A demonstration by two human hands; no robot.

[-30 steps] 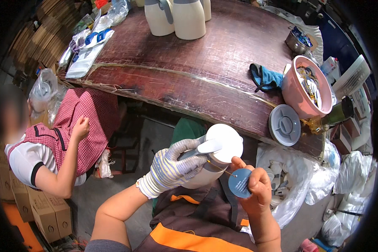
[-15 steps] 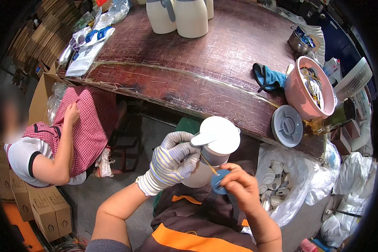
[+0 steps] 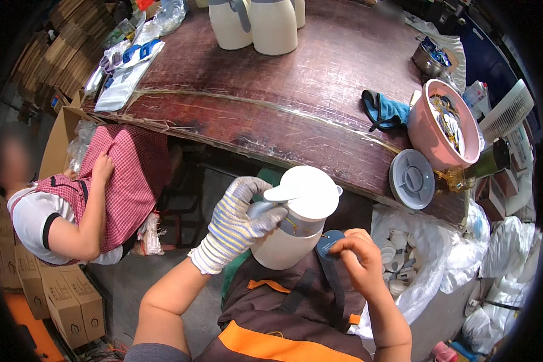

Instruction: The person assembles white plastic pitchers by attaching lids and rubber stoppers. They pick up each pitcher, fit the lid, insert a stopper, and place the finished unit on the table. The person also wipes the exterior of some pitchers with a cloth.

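Gripping the grey handle, the gloved left hand (image 3: 238, 226) holds a white jug (image 3: 289, 232) tilted over the person's lap, just short of the wooden table (image 3: 271, 102). Beside the jug's body, the bare right hand (image 3: 359, 265) pinches a round blue tag (image 3: 329, 243) between its fingertips.

A workshop: worn workbench (image 3: 295, 102), stacked cartons (image 3: 60, 301), bagged parts (image 3: 404, 259).

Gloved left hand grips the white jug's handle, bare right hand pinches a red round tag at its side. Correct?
Not quite: the round tag is blue, not red, as the head view shows. The gloved left hand does grip the white jug by its handle, and the bare right hand pinches the tag.
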